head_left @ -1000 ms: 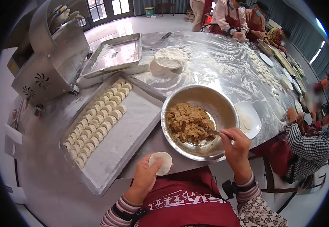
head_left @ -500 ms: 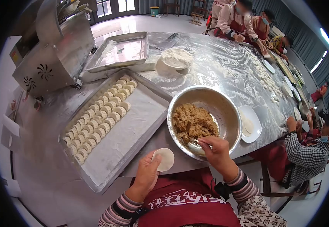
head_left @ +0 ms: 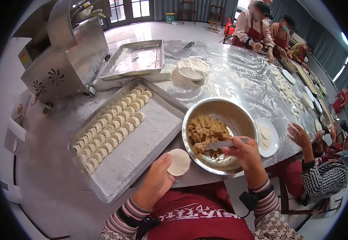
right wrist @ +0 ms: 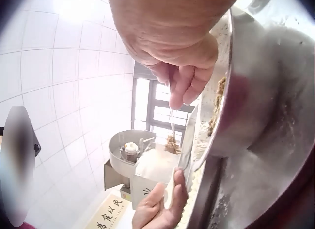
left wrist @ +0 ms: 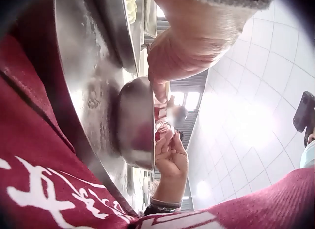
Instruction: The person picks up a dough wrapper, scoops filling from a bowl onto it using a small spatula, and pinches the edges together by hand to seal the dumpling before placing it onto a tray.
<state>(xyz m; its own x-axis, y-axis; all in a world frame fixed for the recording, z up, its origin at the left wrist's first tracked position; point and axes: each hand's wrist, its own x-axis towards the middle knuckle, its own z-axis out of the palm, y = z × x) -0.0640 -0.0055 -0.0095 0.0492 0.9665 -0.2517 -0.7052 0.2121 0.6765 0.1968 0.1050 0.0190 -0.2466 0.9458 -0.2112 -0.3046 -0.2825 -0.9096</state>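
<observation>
My left hand (head_left: 157, 180) holds a round white dough wrapper (head_left: 179, 163) by its edge, thumb on top, just left of the steel bowl (head_left: 244, 120). Brown minced filling (head_left: 208, 127) lies in the left part of that bowl. Over it my right hand (head_left: 246, 155) pinches the handle of a flat metal spatula (head_left: 222, 145), whose blade points left. A lump of filling (right wrist: 171, 144) clings to the blade's tip in the right wrist view. The left wrist view shows the bowl's outer side, and the wrapper is hidden there.
Left of the bowl lies a large tray (head_left: 150, 134) with rows of pleated dumplings (head_left: 110, 127). A white plate (head_left: 274, 138) with wrappers stands at the bowl's right. Behind are a heaped bowl of flour (head_left: 193, 68), a floury tray (head_left: 140, 73) and a steel machine (head_left: 62, 72). Other people work along the table.
The right hand has drawn the spatula up out of the filling with a lump on its tip. My left hand has brought the wrapper a little higher and closer to the bowl.
</observation>
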